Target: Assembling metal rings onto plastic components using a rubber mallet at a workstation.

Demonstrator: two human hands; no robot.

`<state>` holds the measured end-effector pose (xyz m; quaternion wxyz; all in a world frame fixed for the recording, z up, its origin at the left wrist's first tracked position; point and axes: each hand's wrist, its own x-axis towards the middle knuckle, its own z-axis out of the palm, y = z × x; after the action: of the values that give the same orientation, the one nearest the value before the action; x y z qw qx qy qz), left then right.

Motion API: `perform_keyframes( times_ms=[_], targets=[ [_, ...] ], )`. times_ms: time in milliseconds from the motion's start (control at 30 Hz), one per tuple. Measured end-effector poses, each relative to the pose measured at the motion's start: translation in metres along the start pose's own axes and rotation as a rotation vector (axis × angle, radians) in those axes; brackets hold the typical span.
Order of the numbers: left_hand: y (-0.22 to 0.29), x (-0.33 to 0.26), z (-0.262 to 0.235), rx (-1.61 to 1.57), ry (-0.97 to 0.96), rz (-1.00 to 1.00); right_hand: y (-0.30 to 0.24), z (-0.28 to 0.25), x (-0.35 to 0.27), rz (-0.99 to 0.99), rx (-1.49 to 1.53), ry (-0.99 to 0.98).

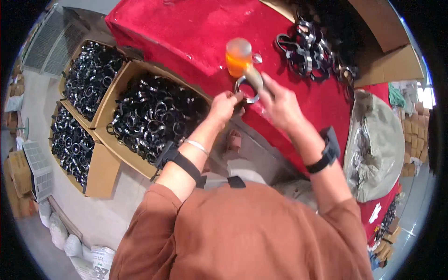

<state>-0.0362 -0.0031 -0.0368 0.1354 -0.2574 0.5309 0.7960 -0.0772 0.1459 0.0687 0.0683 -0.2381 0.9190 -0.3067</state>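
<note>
Near the front edge of the red-covered table, my left hand [225, 107] is closed, pinching a silvery metal ring with a dark grip [252, 99]. My right hand [281, 103] is closed on a blurred tan piece [254, 77], held against the ring's upper right side; its kind cannot be made out. Just beyond the ring stands a clear bottle with orange liquid [238, 63]. A small shiny metal bit [257, 58] sits beside the bottle. Farther right on the table lies a pile of similar black-and-silver rings [305, 53].
To my left, open cardboard boxes [107, 170] on the floor are filled with the black-and-silver rings [156, 112]. A grey-green sack [375, 144] lies at the table's right side. An opened carton [389, 65] stands at the far right. White sacks [72, 245] lie at lower left.
</note>
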Motion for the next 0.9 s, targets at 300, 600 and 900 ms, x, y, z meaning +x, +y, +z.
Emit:
perform_keyframes(
  times_ms=[300, 600, 900],
  targets=[
    [0.001, -0.002, -0.015, -0.001, -0.046, 0.075, 0.004, -0.016, -0.022, -0.001, -0.003, 0.211],
    [-0.003, -0.002, -0.016, 0.016, -0.067, 0.132, -0.015, -0.021, -0.023, -0.064, 0.133, 0.184],
    [-0.005, 0.002, -0.016, -0.159, -0.058, 0.040, -0.005, -0.017, -0.040, 0.066, 0.143, 0.087]
  ],
)
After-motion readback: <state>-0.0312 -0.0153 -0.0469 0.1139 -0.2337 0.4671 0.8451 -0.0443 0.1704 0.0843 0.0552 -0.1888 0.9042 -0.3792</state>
